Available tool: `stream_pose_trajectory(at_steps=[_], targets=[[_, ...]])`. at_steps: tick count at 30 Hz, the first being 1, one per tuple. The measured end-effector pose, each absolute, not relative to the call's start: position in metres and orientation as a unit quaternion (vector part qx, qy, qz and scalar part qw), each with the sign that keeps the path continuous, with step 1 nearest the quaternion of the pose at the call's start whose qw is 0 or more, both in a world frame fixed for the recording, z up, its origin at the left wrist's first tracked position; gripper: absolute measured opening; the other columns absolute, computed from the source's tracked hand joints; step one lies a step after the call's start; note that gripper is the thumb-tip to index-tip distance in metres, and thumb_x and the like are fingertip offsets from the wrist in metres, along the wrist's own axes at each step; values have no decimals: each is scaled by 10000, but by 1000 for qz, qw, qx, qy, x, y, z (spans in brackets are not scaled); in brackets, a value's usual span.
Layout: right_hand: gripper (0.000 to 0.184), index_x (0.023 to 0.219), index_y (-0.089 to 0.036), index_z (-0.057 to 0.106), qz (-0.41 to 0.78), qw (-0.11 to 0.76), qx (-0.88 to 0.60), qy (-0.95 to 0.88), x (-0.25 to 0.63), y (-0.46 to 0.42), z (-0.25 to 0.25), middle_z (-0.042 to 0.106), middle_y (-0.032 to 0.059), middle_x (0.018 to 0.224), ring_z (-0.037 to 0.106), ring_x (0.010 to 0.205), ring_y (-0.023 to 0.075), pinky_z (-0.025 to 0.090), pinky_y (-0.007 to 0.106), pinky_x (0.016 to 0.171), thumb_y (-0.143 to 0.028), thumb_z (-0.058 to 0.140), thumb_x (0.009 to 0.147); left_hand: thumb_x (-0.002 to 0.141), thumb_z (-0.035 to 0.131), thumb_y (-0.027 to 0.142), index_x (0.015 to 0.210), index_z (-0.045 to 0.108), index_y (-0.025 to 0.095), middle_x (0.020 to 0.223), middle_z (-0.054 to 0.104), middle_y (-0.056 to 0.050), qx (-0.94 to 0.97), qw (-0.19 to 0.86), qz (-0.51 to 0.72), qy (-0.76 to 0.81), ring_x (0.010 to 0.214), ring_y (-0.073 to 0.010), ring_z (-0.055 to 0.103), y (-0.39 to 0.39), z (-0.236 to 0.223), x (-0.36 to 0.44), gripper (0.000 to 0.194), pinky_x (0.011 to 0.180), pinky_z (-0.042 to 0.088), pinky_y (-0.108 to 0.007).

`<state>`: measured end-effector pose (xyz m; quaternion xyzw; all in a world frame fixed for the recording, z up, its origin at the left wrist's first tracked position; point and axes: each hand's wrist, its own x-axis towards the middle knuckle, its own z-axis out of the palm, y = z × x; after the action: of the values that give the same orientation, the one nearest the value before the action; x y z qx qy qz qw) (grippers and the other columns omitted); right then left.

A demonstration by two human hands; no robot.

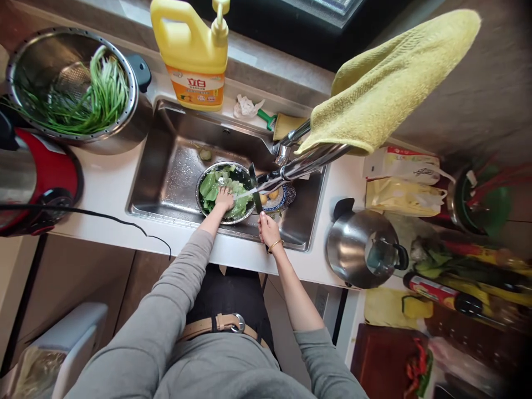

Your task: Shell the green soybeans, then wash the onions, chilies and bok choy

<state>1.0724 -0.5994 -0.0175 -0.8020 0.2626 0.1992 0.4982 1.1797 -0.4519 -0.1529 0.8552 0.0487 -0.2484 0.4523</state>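
Observation:
In the steel sink (166, 166) stands a round metal bowl (198, 204) full of torn leafy greens (209, 188). My left hand (225, 198) presses on the greens with its fingers spread and open. My right hand (268, 228) is closed around the handle of a dark-bladed knife (255, 191), which points away from me along the bowl's right side. Water streams from the faucet (303, 164) towards the bowl. Right of the knife, a blue-and-white bowl (279, 206) with yellowish pieces in it is partly hidden by the faucet.
A pot (137, 105) with green onions (108, 91) and a yellow detergent bottle (195, 50) stand behind the sink. A yellow towel (386, 83) hangs over the faucet. To the right are a steel kettle (353, 249), plastic bags (405, 197) and a cutting board (374, 354). A green peeler (266, 117) lies behind.

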Motion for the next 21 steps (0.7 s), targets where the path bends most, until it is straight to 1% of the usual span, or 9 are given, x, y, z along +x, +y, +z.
stream_pose_trajectory(at_steps=[2, 3, 5, 8, 10, 13, 16, 18, 21], targets=[[535, 711, -229, 478, 198, 505, -797, 265, 1070, -601, -17, 446, -47, 436, 381, 314, 111, 270, 246, 305, -750, 404, 808, 701, 616, 218, 923, 704, 116, 1209, 617, -241, 851, 451, -264, 49, 1294, -410, 434, -441, -152, 1189, 260, 1117, 202, -567], [534, 699, -230, 465, 197, 509, -795, 266, 1069, -602, -17, 437, -52, 435, 368, 305, 104, 264, 242, 299, -751, 408, 804, 719, 607, 224, 883, 698, 115, 1165, 628, -249, 855, 450, -252, 55, 1265, -409, 461, -436, -150, 1192, 217, 1101, 235, -566], [540, 680, -231, 440, 197, 516, -789, 269, 1068, -601, -18, 419, -62, 436, 345, 290, 89, 255, 232, 288, -757, 408, 798, 753, 592, 235, 895, 670, 116, 1172, 608, -257, 867, 455, -184, 86, 1284, -397, 434, -424, -144, 1194, 200, 1092, 253, -561], [561, 666, -229, 424, 202, 526, -781, 268, 1069, -598, -17, 399, -73, 439, 332, 278, 74, 243, 217, 274, -775, 398, 787, 714, 664, 222, 862, 626, 133, 1148, 607, -254, 866, 457, -97, 179, 1312, -384, 402, -405, -138, 1188, 176, 1080, 278, -554], [570, 664, -225, 423, 205, 532, -777, 265, 1071, -595, -16, 394, -76, 441, 329, 275, 67, 239, 209, 270, -783, 399, 781, 676, 705, 198, 750, 602, 154, 1043, 644, -239, 855, 444, -133, 232, 1265, -388, 463, -394, -135, 1182, 134, 1045, 322, -552], [570, 672, -223, 426, 212, 548, -765, 263, 1073, -589, -14, 392, -81, 439, 326, 274, 63, 243, 202, 268, -783, 407, 778, 673, 705, 190, 635, 601, 183, 918, 678, -199, 852, 427, -172, 249, 1166, -384, 556, -378, -127, 1172, 111, 1004, 361, -529], [562, 678, -222, 428, 219, 567, -750, 260, 1076, -582, -13, 392, -84, 445, 333, 275, 61, 249, 196, 264, -775, 419, 778, 706, 684, 241, 669, 678, 196, 858, 700, -160, 862, 436, -119, 229, 1062, -357, 609, -367, -114, 1160, 58, 996, 371, -501], [552, 676, -217, 432, 223, 574, -746, 254, 1079, -577, -13, 410, -80, 457, 352, 278, 59, 263, 193, 265, -759, 437, 782, 728, 674, 282, 718, 717, 192, 858, 709, -135, 857, 462, -67, 220, 981, -314, 632, -362, -103, 1151, 101, 981, 396, -460], [515, 697, -206, 454, 220, 583, -746, 237, 1086, -567, -16, 511, -52, 521, 396, 293, 54, 290, 189, 277, -711, 496, 790, 741, 675, 329, 777, 741, 175, 875, 714, -100, 812, 541, 7, 219, 891, -238, 640, -359, -88, 1137, 172, 911, 456, -370]])
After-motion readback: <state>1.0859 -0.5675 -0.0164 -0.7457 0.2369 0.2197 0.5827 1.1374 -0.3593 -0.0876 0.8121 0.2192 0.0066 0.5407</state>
